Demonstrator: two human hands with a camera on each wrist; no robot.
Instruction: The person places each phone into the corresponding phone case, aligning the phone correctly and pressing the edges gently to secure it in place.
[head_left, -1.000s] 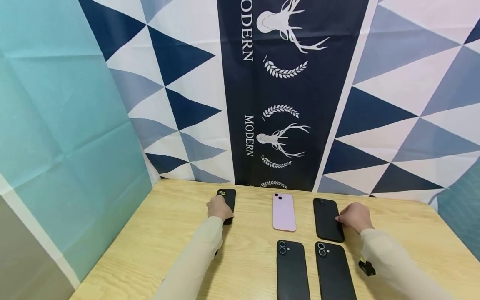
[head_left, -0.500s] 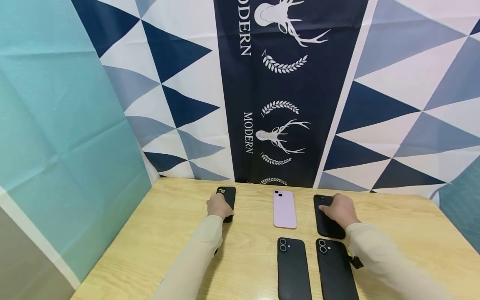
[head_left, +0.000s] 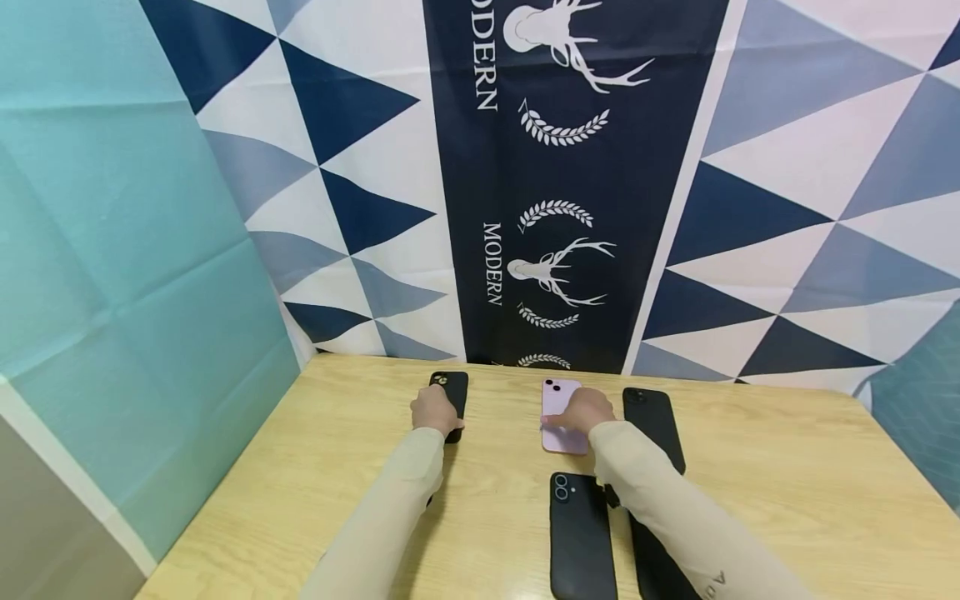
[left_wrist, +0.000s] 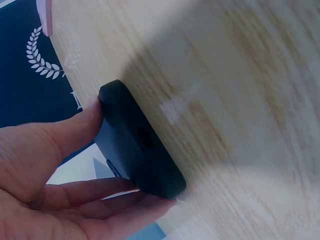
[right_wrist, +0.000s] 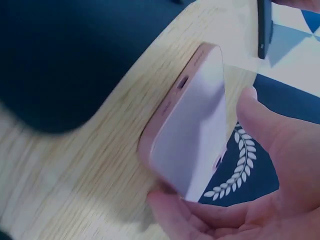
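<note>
In the head view, my left hand (head_left: 435,409) holds a black phone (head_left: 457,386) at the back left of the wooden table, camera side up. Up close in the left wrist view, the thumb lies at one long edge of this phone (left_wrist: 135,145) and the fingers at the other. A pink phone (head_left: 558,440) lies under my right hand (head_left: 581,410). The right wrist view has the fingertips (right_wrist: 162,202) at one side of the pink phone (right_wrist: 192,125), while the thumb stands a small gap away from the opposite edge.
Right of the pink phone lies a black phone (head_left: 654,417). Nearer on the table (head_left: 300,500) are another black phone (head_left: 582,533) with two lenses and a black phone (head_left: 660,562) partly covered by the right sleeve. A patterned cloth (head_left: 547,192) hangs behind the table.
My right hand has moved left, from the black phone at the back right, across it, to over the pink phone. The left hand stays on its black phone.
</note>
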